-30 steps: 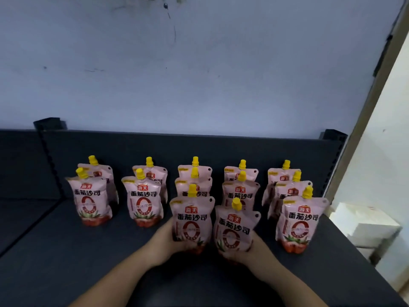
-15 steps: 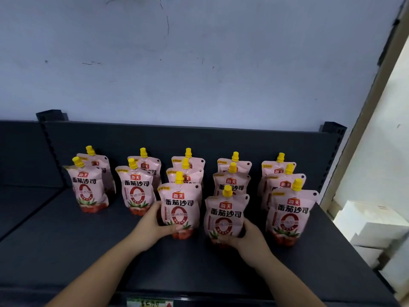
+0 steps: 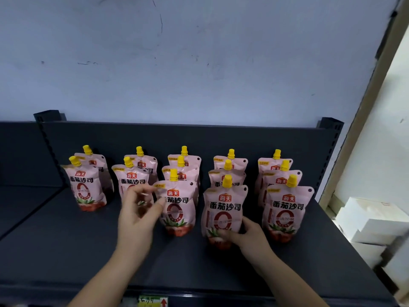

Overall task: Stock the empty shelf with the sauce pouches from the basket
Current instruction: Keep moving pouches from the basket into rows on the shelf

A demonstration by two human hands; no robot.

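Nearest, the right hand (image 3: 245,237) grips the base of a front pouch (image 3: 223,209), likely steadying it upright. The left hand (image 3: 138,214), fingers loosely spread and blurred, sits just beside the neighbouring pouch (image 3: 177,204). Behind, sauce pouches (image 3: 230,166) stand in five columns on the dark shelf (image 3: 66,240), labels facing forward for display. No basket shows.

The dark shelf (image 3: 66,251) carries thirteen upright, yellow-capped pink sauce pouches (image 3: 285,209) in five front-to-back columns.

Both forearms are bare as far as the lower edge of view, and so are the hands: left hand (image 3: 138,214), right hand (image 3: 246,237) (the left one's fingers look blurred).
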